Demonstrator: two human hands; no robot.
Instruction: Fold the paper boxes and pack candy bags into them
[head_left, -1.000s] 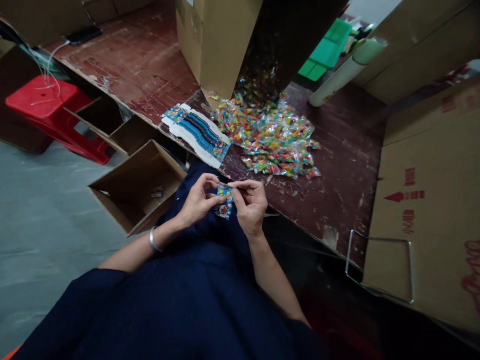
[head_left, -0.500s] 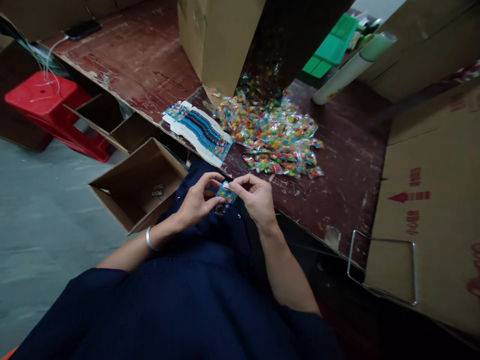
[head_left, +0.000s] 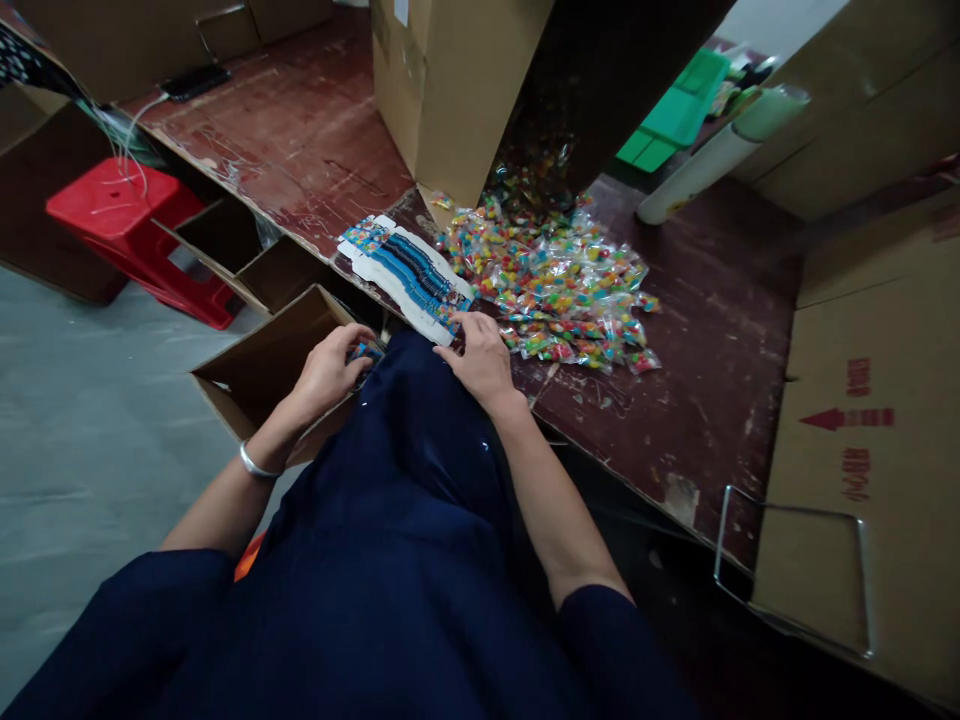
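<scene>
My left hand (head_left: pixel 328 372) is closed around a small blue printed box (head_left: pixel 364 351), over the near edge of an open cardboard box (head_left: pixel 259 385). The fingers cover much of the small box. At the table's edge my right hand (head_left: pixel 482 362) reaches the near end of a fanned row of flat blue-and-white cartons (head_left: pixel 409 270). Its thumb and fingers are apart around that end, and nothing shows held between them. Just beyond lies a heap of clear packets of colourful candy (head_left: pixel 555 285).
The candy spills from a large tipped carton (head_left: pixel 457 100) on the dark red table (head_left: pixel 697 330). A red stool (head_left: pixel 124 205) stands on the left. Behind are a green bin (head_left: pixel 675 110) and a white roll (head_left: pixel 705 165). A big carton (head_left: pixel 870 340) and a wire handle (head_left: pixel 795 510) are at right.
My left hand has carried the small blue box left, over the cardboard box. My right hand has let go of it and moved up to the flat cartons. The view has shifted slightly.
</scene>
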